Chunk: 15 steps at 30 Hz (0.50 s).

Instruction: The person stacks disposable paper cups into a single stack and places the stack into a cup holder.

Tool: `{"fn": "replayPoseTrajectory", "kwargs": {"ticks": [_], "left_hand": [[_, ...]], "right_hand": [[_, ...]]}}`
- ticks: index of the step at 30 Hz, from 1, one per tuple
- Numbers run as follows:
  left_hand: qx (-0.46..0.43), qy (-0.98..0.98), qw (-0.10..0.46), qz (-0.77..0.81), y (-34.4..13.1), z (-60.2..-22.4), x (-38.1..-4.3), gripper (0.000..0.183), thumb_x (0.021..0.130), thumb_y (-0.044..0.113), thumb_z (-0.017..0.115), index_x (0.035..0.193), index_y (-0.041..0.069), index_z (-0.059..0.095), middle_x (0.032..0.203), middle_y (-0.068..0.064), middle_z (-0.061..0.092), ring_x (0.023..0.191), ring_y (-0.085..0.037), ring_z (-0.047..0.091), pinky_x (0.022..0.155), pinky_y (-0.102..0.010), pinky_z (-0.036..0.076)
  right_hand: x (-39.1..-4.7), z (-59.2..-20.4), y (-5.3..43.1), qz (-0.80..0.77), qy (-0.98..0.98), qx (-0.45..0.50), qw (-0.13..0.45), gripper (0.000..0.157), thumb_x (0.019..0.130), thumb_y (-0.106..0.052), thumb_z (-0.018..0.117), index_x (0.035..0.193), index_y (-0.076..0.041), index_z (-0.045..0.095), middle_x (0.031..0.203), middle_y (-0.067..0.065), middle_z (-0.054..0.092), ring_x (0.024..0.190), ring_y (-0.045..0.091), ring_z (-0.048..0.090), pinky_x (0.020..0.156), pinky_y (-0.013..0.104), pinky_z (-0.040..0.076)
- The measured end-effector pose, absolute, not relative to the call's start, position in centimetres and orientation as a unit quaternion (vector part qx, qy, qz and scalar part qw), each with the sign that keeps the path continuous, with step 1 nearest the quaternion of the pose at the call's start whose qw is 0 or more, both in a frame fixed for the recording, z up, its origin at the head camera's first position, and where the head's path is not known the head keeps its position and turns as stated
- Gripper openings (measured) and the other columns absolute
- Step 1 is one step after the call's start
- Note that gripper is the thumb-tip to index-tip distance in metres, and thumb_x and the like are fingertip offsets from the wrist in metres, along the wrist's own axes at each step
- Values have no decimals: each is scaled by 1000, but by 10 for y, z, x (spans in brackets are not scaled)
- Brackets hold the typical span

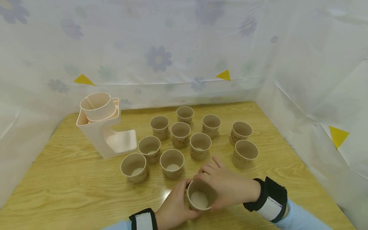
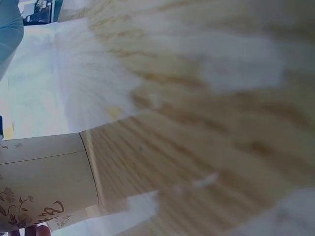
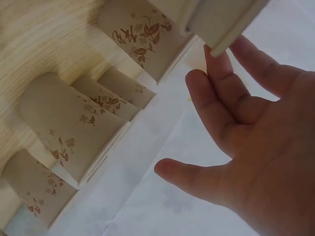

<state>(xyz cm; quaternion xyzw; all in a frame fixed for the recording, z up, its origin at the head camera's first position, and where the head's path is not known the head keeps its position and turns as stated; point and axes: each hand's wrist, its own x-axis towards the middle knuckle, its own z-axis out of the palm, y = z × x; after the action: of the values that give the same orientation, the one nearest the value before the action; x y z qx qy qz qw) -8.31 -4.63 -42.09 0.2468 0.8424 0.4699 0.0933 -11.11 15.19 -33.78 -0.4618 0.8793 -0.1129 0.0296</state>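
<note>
In the head view, both hands hold one beige paper cup, mouth up, close to the person's side of the table. My left hand grips its left side, thumb toward the front. My right hand has its thumb at the right side and fingers at the far rim; the outer fingers are spread. The right wrist view shows fingertips at the edge of a cup. Printed flowers mark the cup in the left wrist view, with fingertips just below it.
Several similar paper cups stand upright beyond the hands, two of them apart at the right. A pale pink stand with a round container on top is at the left. White flowered sheeting surrounds the wooden table.
</note>
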Motion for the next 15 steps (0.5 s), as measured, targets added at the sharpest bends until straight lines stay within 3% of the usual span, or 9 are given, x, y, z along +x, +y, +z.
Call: {"fn": "replayPoseTrajectory", "kwargs": {"ticks": [5,8,12,15], "left_hand": [[249,841,98,470,-47,-421,-84,72,70,43,76,124,6,45,122,-5,54,111,-21,52,93,-48,48],[252,840,98,471,-47,-421,-84,73,70,42,76,124,6,45,121,-5,54,109,-20,52,93,-48,48],[252,842,93,468,-47,-421,-84,73,69,41,77,124,4,45,118,-5,55,108,-19,53,93,-48,48],[249,843,95,467,-46,-420,-84,73,69,41,77,124,4,45,118,-6,55,108,-19,53,93,-48,48]], "right_hand": [[-112,-345,152,-116,877,-465,34,81,48,-30,86,119,-10,56,110,1,54,112,21,44,102,65,28],[-113,-346,157,-137,881,-451,30,80,54,-40,83,122,-8,55,113,3,54,113,21,46,103,65,27],[-125,-344,177,-144,919,-358,-84,76,64,-49,76,119,-1,57,110,11,60,107,28,51,96,59,37],[-139,-344,199,-144,949,-220,-175,70,68,-40,76,117,7,57,104,23,61,97,39,53,85,57,42]]}}
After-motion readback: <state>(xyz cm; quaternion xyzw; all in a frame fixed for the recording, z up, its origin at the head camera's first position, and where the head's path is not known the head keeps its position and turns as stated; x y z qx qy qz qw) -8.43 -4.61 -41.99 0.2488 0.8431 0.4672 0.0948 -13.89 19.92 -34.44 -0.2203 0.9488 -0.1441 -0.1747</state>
